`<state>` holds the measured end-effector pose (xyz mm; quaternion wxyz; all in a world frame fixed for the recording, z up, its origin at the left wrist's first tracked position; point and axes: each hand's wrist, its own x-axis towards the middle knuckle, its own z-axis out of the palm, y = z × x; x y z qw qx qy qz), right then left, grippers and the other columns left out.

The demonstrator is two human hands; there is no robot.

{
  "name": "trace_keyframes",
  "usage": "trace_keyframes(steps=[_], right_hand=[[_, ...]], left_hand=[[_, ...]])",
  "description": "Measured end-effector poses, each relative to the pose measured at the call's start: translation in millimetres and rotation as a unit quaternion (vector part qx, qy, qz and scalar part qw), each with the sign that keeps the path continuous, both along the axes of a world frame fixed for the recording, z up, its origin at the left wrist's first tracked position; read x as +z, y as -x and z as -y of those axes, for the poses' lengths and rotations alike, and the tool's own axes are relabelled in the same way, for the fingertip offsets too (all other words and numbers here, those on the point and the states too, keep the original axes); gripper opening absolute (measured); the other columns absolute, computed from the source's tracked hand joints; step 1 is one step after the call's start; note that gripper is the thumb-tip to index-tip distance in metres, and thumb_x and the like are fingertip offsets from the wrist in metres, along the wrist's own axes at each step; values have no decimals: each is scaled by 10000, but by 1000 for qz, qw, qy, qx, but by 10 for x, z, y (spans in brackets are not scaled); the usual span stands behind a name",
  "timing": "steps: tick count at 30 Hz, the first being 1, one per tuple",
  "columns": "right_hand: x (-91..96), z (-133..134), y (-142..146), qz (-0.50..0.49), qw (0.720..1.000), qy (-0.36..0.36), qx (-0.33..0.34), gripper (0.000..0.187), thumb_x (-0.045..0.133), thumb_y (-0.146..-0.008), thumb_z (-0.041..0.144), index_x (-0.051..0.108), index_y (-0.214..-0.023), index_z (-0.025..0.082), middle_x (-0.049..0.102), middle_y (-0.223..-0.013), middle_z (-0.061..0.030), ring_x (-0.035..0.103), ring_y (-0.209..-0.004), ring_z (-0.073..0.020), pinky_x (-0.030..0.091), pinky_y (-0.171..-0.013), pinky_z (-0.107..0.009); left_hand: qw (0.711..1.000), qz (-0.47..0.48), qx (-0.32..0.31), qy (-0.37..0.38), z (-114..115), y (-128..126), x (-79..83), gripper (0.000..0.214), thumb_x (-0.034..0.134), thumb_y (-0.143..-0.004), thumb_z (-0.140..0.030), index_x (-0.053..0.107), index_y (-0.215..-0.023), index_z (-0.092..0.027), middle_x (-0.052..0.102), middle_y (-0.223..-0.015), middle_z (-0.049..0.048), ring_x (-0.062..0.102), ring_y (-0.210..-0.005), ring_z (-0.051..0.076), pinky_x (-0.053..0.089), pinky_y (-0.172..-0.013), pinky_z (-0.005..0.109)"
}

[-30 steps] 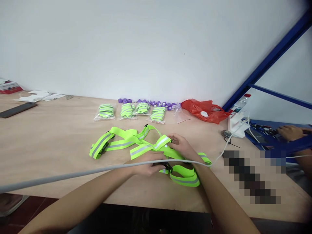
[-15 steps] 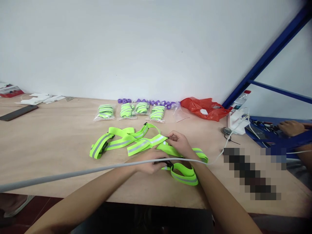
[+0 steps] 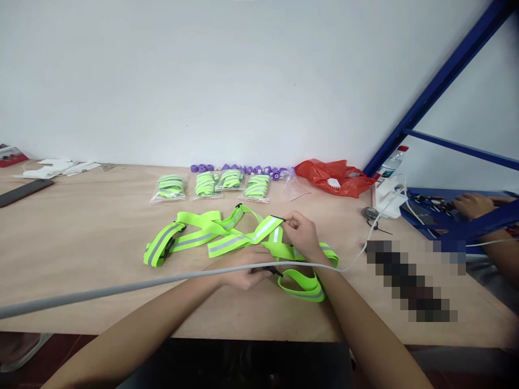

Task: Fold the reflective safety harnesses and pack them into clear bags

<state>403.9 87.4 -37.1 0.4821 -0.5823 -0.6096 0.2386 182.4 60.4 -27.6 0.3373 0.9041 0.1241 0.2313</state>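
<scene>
Reflective harness (image 3: 229, 246): lies loosely spread on the tabletop (image 3: 101, 232) in front of you, its bright yellow-green straps with silver stripes crossing one another near the middle.
Your right hand (image 3: 302, 235): thumb and fingers pinched together on the dark-tipped end of one strap, at the harness's right-hand part.
Your left hand (image 3: 239, 278): thumb and fingers closed on a black buckle (image 3: 265, 269), nearer to you than the right hand; the two hands are apart.
Strap loops: one lies at the far left of the harness, another near your right forearm.
Cable (image 3: 121, 289): a grey line crossing the view in front of your left hand and both forearms.
Packed straps: four clear bags (image 3: 170, 188) of similar straps form a row beyond the harness.
Back edge: purple pieces (image 3: 276, 174) sit behind the bags, with a red plastic bag (image 3: 344, 178) to their right.
Left side: white papers (image 3: 52, 168) and a dark flat object (image 3: 26, 193) lie well apart from the harness.
Right side: a bottle (image 3: 391, 163) stands tilted in view near the blue frame (image 3: 446, 78); another person's hand (image 3: 474, 205) shows beyond.
</scene>
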Motion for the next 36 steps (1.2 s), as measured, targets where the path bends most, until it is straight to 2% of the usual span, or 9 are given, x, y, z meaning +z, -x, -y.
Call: trace_keyframes(steps=[3, 7, 11, 15, 18, 22, 26, 31, 36], right_hand=[[-11, -15, -14, -3, 1000, 3, -20, 232, 625, -776, 456, 559, -708, 245, 427, -483, 71, 376, -478, -131, 284, -501, -264], [-2, -19, -30, -29, 998, 19, -46, 254, 639, -784, 484, 536, -746, 255, 497, -478, 62, 432, -460, -147, 327, -498, -273], [27, -8, -38, -54, 997, 33, -46, 277, 656, -790, 509, 534, -764, 261, 584, -510, 39, 514, -481, -172, 387, -526, -286], [27, -16, -52, -57, 997, 24, -46, 307, 666, -789, 537, 539, -765, 259, 577, -488, 43, 497, -457, -164, 377, -502, -281], [20, -15, -64, -75, 997, 19, -31, 319, 661, -796, 552, 536, -811, 259, 563, -479, 52, 489, -432, -158, 364, -470, -276], [15, 5, -53, -120, 993, 17, 7, 345, 635, -819, 564, 518, -945, 265, 582, -504, 68, 474, -378, -144, 362, -422, -267], [14, 22, -29, -153, 988, 16, 31, 411, 611, -828, 624, 466, -993, 277, 622, -548, 61, 486, -359, -133, 371, -396, -259], [59, 40, -9, -170, 984, 28, 50, 515, 615, -798, 719, 460, -987, 266, 702, -638, 18, 521, -362, -125, 388, -395, -255], [89, 48, 21, -186, 978, 49, 80, 550, 626, -778, 760, 502, -952, 253, 739, -692, -19, 543, -366, -128, 401, -397, -261]], left_hand=[[1000, 19, 7, -8, 3, 9, 6, 184, 515, -963, -184, 683, -1040, -190, 704, -1018, 96, 658, -964, 224, 513, -860, 340], [997, 66, 0, -28, 11, 12, -14, 246, 522, -947, -154, 715, -1088, -209, 741, -1061, 88, 680, -1006, 221, 489, -967, 383], [997, 50, -11, -62, 26, 12, -34, 310, 490, -950, -136, 731, -1120, -232, 747, -1107, 87, 676, -1051, 219, 487, -1002, 399], [998, 20, -13, -55, 35, 13, -41, 218, 592, -978, -296, 725, -1127, -209, 738, -1155, 105, 665, -1102, 241, 487, -1030, 412], [999, 29, -10, -33, 30, 16, -32, 280, 619, -974, -391, 707, -1153, -194, 725, -1169, 124, 664, -1098, 256, 510, -1002, 406], [993, 62, 94, -23, -4, 9, -22, 310, 490, -1031, -327, 632, -1276, -202, 660, -1298, 140, 597, -1230, 265, 465, -1079, 436], [978, 8, 208, -5, -59, 1, -29, 376, 469, -1038, -365, 529, -1376, -213, 585, -1403, 135, 531, -1316, 293, 411, -1137, 484], [971, -40, 234, 25, -122, 14, -44, 390, 418, -1046, -403, 457, -1381, -206, 594, -1364, 137, 557, -1264, 308, 438, -1083, 515], [962, -57, 262, 42, -190, 7, -73, 315, 413, -1029, -372, 507, -1260, -179, 647, -1232, 134, 613, -1145, 295, 482, -1009, 490]])
